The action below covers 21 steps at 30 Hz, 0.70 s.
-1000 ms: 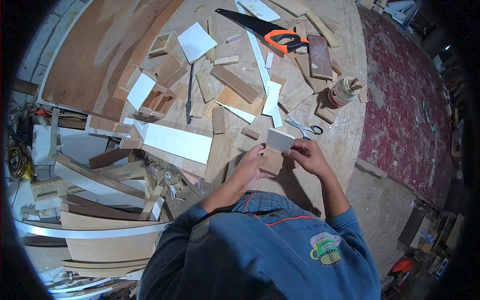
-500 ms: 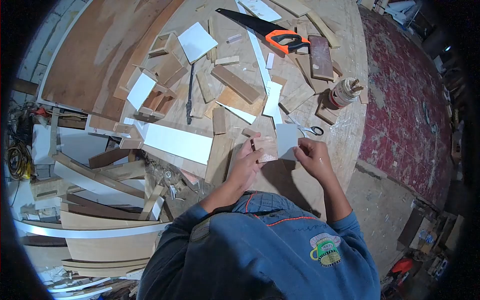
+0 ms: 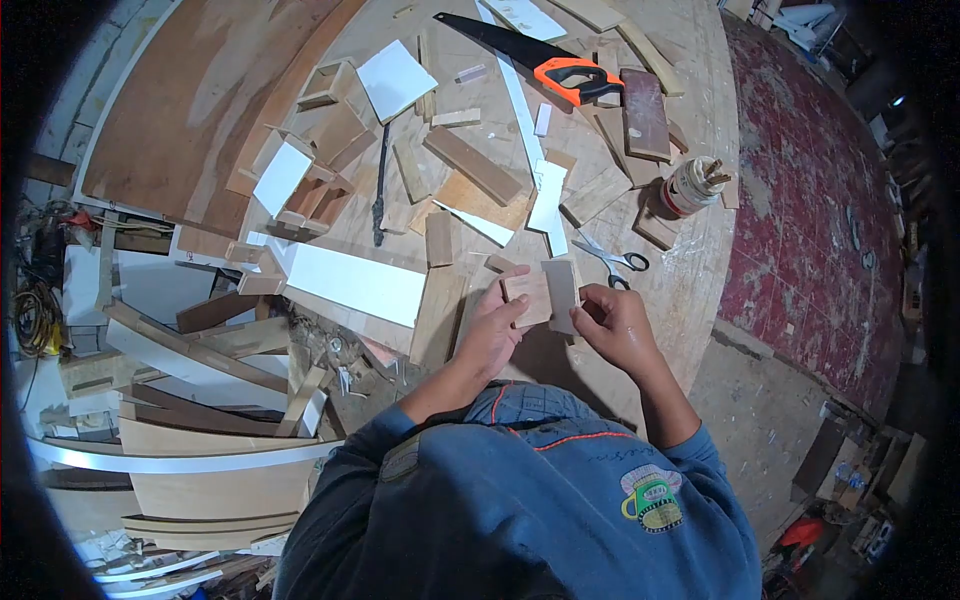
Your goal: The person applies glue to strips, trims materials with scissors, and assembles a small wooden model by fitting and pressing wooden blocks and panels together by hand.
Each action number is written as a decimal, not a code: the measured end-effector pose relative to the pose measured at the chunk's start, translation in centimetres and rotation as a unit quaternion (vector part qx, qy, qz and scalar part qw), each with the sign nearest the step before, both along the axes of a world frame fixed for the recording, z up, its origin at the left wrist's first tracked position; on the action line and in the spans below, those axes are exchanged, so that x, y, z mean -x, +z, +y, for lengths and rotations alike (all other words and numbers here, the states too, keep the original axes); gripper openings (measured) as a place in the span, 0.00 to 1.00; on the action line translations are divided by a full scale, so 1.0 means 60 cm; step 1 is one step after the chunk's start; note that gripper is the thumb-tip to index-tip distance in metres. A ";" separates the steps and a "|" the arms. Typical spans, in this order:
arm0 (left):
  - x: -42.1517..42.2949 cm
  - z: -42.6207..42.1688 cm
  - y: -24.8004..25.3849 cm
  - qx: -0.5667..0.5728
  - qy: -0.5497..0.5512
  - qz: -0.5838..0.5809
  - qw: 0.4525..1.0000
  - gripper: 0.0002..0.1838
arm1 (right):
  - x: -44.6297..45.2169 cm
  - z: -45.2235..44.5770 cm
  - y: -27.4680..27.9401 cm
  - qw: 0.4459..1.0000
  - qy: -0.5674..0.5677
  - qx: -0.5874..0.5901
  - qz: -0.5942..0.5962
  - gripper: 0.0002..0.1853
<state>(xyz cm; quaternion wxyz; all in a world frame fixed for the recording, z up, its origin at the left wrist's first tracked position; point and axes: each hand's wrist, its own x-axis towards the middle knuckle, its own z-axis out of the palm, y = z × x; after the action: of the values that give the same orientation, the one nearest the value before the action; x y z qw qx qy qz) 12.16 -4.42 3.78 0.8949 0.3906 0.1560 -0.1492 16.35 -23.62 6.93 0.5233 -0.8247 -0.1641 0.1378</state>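
Note:
My left hand (image 3: 492,328) is closed around a small light wooden block (image 3: 528,298), its thumb lying across the face. Close beside it, my right hand (image 3: 615,325) pinches the right edge of a thin grey-faced panel (image 3: 561,292), which is tilted. The panel's left edge meets the block's right side; whether the two touch, I cannot tell. Just beyond my right hand lies a pair of scissors (image 3: 622,262) with black handles. A jar (image 3: 688,190) with sticks standing in it is farther right on the workbench (image 3: 690,290).
A handsaw (image 3: 560,75) with an orange handle lies at the back. Several wood offcuts (image 3: 472,165) and white panels (image 3: 355,285) are scattered over the bench. Small wooden box assemblies (image 3: 315,190) stand on the left. Stacked boards (image 3: 215,450) lean below the bench's left side.
The grey-faced panel has turned and tilted, so its face looks narrower and its right edge shows. My right hand has moved slightly left with it. My left hand stays nearly in place.

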 end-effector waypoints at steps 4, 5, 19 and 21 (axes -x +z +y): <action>0.001 -0.003 -0.002 -0.036 0.012 -0.012 0.999 0.24 | 0.000 0.007 0.012 0.999 0.013 0.044 0.000 0.10; 0.001 -0.004 -0.003 -0.036 0.012 -0.012 0.999 0.24 | 0.000 0.008 0.011 0.999 0.018 0.050 -0.001 0.10; 0.005 -0.007 -0.026 -0.128 0.005 0.039 0.991 0.26 | 0.007 0.020 -0.082 0.995 -0.002 -0.051 0.090 0.12; 0.009 -0.005 -0.044 -0.130 0.009 0.055 0.990 0.27 | 0.010 0.019 -0.104 0.996 0.043 0.017 0.074 0.11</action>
<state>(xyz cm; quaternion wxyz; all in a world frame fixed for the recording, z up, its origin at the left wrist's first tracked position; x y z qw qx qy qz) 11.62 -4.75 1.12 0.8279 0.4933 0.2267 -0.1410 15.76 -22.50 0.67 0.5134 -0.8131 -0.1579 0.2242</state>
